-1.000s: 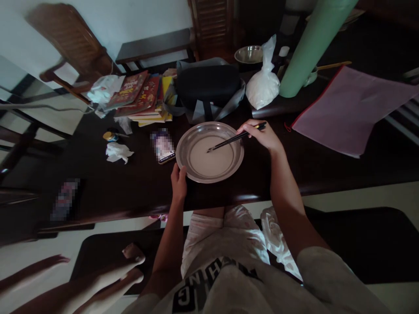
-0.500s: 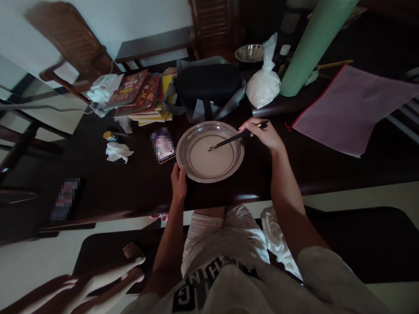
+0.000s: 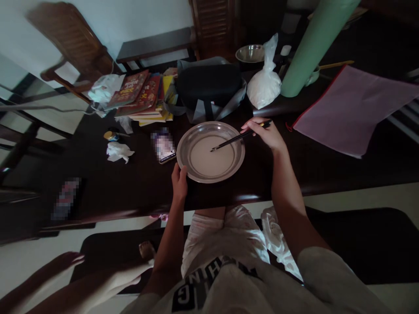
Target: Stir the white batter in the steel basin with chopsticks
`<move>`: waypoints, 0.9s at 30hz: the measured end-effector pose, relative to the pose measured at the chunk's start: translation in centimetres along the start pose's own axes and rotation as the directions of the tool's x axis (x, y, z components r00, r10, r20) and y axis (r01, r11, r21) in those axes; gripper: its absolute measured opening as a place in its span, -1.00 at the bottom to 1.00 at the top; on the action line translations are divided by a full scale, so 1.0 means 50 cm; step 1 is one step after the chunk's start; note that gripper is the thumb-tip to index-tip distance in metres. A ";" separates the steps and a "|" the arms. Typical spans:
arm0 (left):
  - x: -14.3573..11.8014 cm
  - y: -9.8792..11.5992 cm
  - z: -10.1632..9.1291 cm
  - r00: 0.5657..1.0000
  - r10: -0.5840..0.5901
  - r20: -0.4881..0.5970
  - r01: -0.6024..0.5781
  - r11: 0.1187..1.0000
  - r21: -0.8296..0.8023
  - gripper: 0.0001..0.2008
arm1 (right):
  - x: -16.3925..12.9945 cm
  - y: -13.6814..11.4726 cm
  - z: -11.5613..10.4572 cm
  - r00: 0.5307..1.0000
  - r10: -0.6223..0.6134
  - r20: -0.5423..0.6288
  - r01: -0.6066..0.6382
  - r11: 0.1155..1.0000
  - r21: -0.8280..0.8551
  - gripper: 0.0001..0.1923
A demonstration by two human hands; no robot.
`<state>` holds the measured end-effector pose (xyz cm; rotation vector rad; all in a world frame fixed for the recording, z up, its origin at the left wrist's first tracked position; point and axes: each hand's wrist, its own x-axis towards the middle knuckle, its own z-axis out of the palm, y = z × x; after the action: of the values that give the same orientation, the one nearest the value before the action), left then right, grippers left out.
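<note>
A round metal plate [image 3: 196, 132] with a pale liquid in its middle sits on the dark wooden table [image 3: 137, 187] in front of me. My left hand [image 3: 180, 182] grips the plate's near-left rim. My right hand [image 3: 264, 134], just right of the plate, holds a pair of black chopsticks [image 3: 237, 138]. Their tips reach into the liquid near the plate's centre.
Left of the plate lie a phone [image 3: 163, 146], a crumpled tissue [image 3: 118, 151] and a small jar [image 3: 110, 136]. Behind are stacked books [image 3: 144, 97], a black bag [image 3: 209, 87], a white plastic bag [image 3: 264, 85], a green roll [image 3: 310, 43], a metal bowl [image 3: 250, 53] and a pink folder [image 3: 350, 107]. Another person's legs [image 3: 75, 279] show at lower left.
The chopstick tips have shifted slightly to the right within the liquid. My left hand stays on the rim. The other person's legs at lower left have moved.
</note>
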<state>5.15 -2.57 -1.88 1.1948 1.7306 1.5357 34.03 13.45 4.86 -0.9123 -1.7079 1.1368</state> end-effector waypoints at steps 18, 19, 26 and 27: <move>0.001 -0.002 0.000 1.000 0.006 -0.002 -0.006 1.000 -0.017 -0.72 | -0.002 0.003 -0.005 1.000 0.015 0.007 -0.015 1.000 0.018 -0.62; 0.001 -0.002 -0.001 1.000 0.006 -0.003 -0.006 1.000 -0.015 -0.72 | -0.002 0.003 -0.001 0.998 0.017 0.055 -0.018 1.000 0.025 -0.62; 0.000 0.002 -0.001 1.000 -0.005 -0.011 0.004 1.000 -0.012 -0.67 | 0.003 0.002 0.006 0.998 -0.005 0.059 0.005 1.000 -0.002 -0.61; 0.000 0.002 -0.001 1.000 -0.004 -0.013 0.004 1.000 -0.010 -0.67 | 0.003 0.002 0.002 1.000 -0.006 0.014 0.006 1.000 -0.004 -0.60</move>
<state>5.14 -2.62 -1.80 1.1783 1.7309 1.5511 33.92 13.58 4.76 -0.9033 -1.7235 1.1388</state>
